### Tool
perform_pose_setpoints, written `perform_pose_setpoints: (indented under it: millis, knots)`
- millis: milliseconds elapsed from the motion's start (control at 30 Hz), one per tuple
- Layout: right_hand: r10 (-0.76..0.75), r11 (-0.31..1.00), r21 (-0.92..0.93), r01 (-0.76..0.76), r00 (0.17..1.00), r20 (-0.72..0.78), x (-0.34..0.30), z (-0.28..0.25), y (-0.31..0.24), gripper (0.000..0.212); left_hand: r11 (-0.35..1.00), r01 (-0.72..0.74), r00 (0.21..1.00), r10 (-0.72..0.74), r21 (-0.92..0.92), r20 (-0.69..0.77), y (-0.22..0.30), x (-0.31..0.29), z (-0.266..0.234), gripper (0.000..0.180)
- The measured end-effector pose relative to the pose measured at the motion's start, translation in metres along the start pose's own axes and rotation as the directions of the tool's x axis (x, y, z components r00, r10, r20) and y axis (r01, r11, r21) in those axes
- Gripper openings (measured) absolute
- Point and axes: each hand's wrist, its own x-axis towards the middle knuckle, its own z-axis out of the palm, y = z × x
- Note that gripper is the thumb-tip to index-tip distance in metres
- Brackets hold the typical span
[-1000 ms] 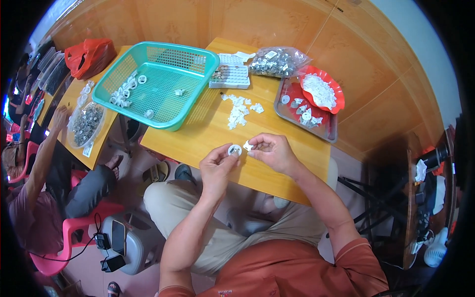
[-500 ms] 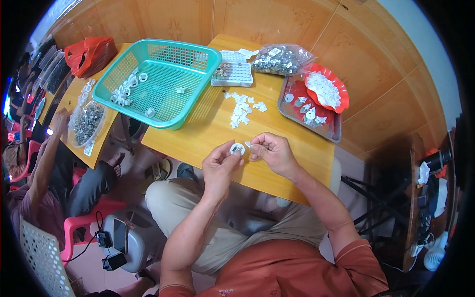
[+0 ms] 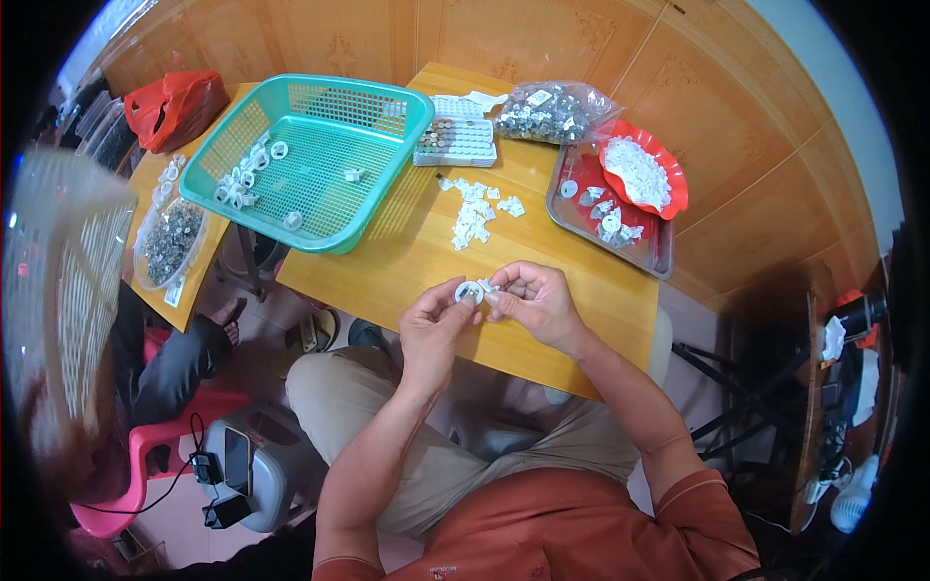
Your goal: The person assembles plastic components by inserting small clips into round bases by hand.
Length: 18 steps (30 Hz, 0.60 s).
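Observation:
My left hand (image 3: 432, 324) pinches a white round plastic ring (image 3: 469, 291) between thumb and fingers, above the table's near edge. My right hand (image 3: 534, 302) is closed on a small white plastic piece (image 3: 487, 287), held against or right beside the ring's right side; I cannot tell whether they touch. Beyond my hands a loose heap of small white plastic pieces (image 3: 472, 215) lies on the yellow wooden table (image 3: 387, 281).
A green basket (image 3: 320, 232) with several white rings stands left. A white tray (image 3: 455, 145), a bag of metal parts (image 3: 552, 111), a grey tray (image 3: 635, 259) and a red dish (image 3: 636, 169) line the back. A blurred woven basket (image 3: 73, 281) is at far left.
The small piece in my right hand has come closer to the ring. At far left a woven basket has swung into view, covering the co-worker's upper body.

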Motion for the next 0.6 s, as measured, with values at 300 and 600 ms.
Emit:
perform_pose_setpoints:
  millis: [300, 600]
  knots:
    - [-0.088, 0.994, -0.058, 0.087, 0.996, -0.004, 0.001, -0.004, 0.008, 0.015, 1.0, 0.001, 1.0, -0.001, 0.007, 0.019, -0.001, -0.001, 0.002, 0.027]
    - [-0.03, 0.999, -0.036, 0.025, 0.99, -0.135, -0.003, -0.006, 0.012, 0.022, 0.998, 0.035, 0.999, -0.037, 0.051, 0.033, -0.002, -0.001, 0.006, 0.033]
